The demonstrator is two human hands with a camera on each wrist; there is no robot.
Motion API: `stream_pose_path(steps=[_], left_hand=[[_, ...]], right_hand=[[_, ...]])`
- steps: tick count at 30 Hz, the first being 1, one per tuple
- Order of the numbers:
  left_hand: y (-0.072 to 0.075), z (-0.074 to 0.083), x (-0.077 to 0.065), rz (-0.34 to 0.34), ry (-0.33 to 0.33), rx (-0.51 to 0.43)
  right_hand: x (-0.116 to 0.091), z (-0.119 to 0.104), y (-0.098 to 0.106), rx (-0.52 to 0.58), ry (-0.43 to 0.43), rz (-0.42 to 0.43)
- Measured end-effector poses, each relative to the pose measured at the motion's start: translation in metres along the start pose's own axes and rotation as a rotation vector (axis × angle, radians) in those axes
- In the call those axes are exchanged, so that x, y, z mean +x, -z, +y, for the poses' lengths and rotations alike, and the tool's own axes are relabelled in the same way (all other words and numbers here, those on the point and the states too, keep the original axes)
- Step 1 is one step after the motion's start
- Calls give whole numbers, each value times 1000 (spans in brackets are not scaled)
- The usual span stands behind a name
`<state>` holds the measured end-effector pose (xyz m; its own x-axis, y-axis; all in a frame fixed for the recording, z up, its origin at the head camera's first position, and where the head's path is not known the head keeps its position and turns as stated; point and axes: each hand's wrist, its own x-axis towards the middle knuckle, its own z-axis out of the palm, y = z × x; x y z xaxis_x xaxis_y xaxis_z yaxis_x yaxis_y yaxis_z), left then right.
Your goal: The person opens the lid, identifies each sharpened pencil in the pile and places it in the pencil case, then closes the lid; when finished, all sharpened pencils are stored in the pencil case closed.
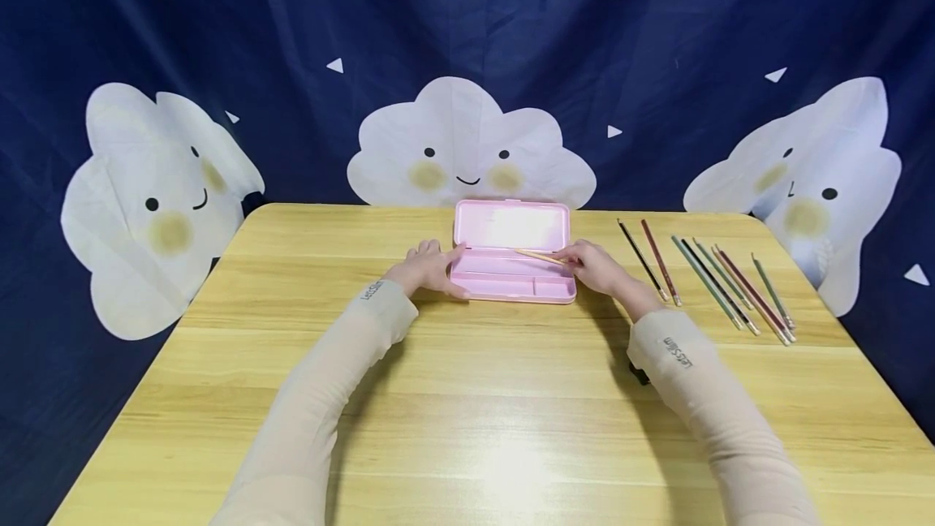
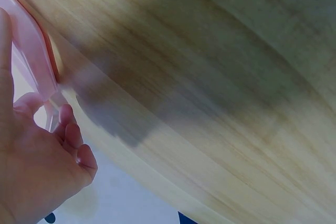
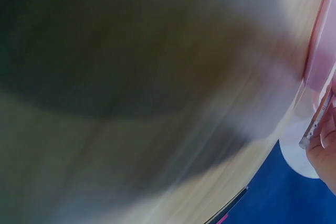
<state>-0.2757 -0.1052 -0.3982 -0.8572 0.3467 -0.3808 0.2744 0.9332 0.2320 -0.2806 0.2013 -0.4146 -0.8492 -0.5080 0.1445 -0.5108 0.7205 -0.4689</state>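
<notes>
A pink pencil case lies with its lid raised near the table's far edge. My left hand grips its left end, the thumb at the near corner; the left wrist view shows that hand against the pink case wall. Between the fingers of my right hand is a yellowish pencil, pinched near its right end and slanting over the case's back compartment. At the right wrist view's edge, the pencil's end pokes out past the partly visible right hand.
To the right lie a black pencil, a red pencil and a loose group of several green, dark and red pencils. The wooden table meets a dark blue cloth with white clouds behind.
</notes>
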Motion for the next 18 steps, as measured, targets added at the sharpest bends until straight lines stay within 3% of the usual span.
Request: stream_pose_path(steps=[18], left_hand=[[0,0,0,5,-8,-14]], right_hand=[[23,-23,-16,-28,98,-82]])
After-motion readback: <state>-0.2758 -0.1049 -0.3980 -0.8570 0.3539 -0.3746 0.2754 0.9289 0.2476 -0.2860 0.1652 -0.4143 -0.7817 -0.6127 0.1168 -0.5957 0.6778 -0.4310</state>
